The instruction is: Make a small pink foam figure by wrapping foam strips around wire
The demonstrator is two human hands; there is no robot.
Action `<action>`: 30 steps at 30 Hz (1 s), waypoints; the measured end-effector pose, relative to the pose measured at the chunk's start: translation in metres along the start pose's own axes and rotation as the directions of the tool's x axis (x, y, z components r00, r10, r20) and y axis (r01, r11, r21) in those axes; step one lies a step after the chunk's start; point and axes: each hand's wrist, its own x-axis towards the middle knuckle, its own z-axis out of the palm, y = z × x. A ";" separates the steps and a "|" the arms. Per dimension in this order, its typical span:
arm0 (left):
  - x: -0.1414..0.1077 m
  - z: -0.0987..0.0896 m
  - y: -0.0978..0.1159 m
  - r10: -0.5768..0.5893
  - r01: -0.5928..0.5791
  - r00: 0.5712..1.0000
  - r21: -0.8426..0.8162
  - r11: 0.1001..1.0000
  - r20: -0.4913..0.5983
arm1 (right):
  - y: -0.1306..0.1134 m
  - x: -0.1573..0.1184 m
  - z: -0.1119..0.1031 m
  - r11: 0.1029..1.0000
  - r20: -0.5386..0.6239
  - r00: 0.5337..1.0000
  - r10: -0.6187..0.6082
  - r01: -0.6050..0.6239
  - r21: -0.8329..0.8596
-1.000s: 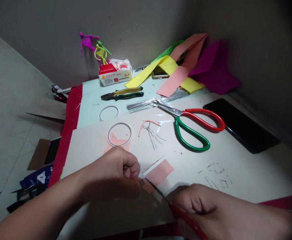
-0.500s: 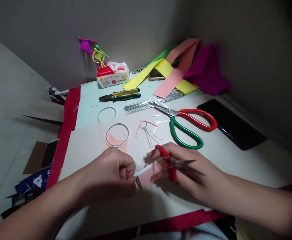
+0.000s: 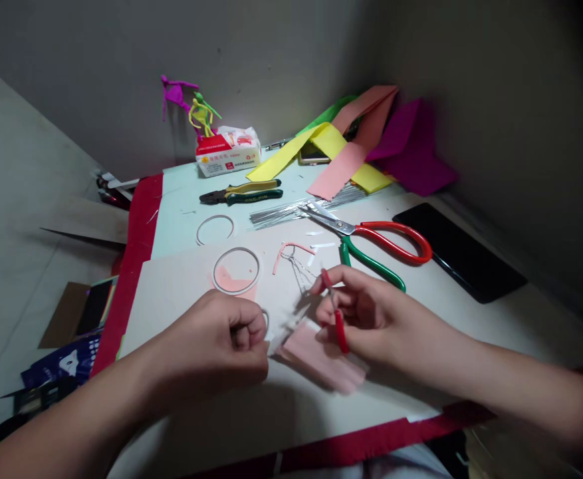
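Note:
My left hand (image 3: 229,339) is closed, its fingertips pinching the whitish end of a pink paper strip (image 3: 324,359). The strip's free end is blurred and slants down to the right over the table. Small red-handled scissors (image 3: 340,326) hang in the closed fingers of my right hand (image 3: 365,313); their blades are smeared and hard to make out. A thin ring edge (image 3: 265,322) peeks out behind my left fingers. Just beyond the hands lie a roll of tape (image 3: 236,291) on a pink scrap and a twisted wire piece (image 3: 296,266) with a pink wrapped part.
Large scissors (image 3: 371,233) with red and green handles lie beside a black phone (image 3: 461,253). Behind are pliers (image 3: 251,193), a bundle of wires (image 3: 276,216), a second ring (image 3: 215,229), yellow paper (image 3: 291,150), purple paper (image 3: 415,153) and a tissue pack (image 3: 229,153) near small figures.
The pink strip has swung down and to the right. My right hand has risen slightly and turned the small scissors, whose blades no longer point right. My left hand stays nearly in place.

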 end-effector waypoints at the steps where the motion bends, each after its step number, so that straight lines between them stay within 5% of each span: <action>1: -0.002 0.000 0.001 -0.001 0.001 1.000 0.001 1.000 -0.027 | 0.001 -0.004 -0.001 0.997 -0.039 0.999 0.031 -0.028 0.072; 7: -0.009 0.002 0.004 0.028 -0.026 0.991 0.021 0.999 -0.131 | 0.027 -0.018 -0.008 0.997 -0.218 0.975 0.040 -0.025 0.072; 12: -0.012 0.007 0.005 0.101 -0.095 0.986 0.054 0.994 -0.131 | 0.038 -0.034 -0.020 0.913 -0.213 0.956 -0.201 0.104 -0.395; 14: -0.012 0.008 0.004 0.122 -0.115 0.986 0.068 0.991 -0.115 | 0.034 -0.044 -0.026 0.740 -0.163 0.922 -0.351 0.167 -0.652; 16: -0.012 0.008 0.002 0.144 -0.135 0.983 0.083 0.987 -0.114 | 0.028 -0.052 -0.031 0.564 0.004 0.887 -0.462 0.297 -0.770; 20: -0.012 0.009 0.000 0.154 -0.144 0.982 0.100 0.985 -0.106 | 0.023 -0.056 -0.032 0.403 0.376 0.851 -0.368 0.510 -0.760; 24: -0.011 0.010 0.000 0.141 -0.131 0.984 0.097 0.987 -0.107 | 0.026 -0.051 -0.021 0.414 0.344 0.900 -0.267 0.429 -0.803; 30: -0.009 0.008 0.000 0.137 -0.133 0.981 0.040 0.990 -0.135 | 0.014 -0.052 0.005 0.548 0.044 0.974 -0.223 0.162 -0.820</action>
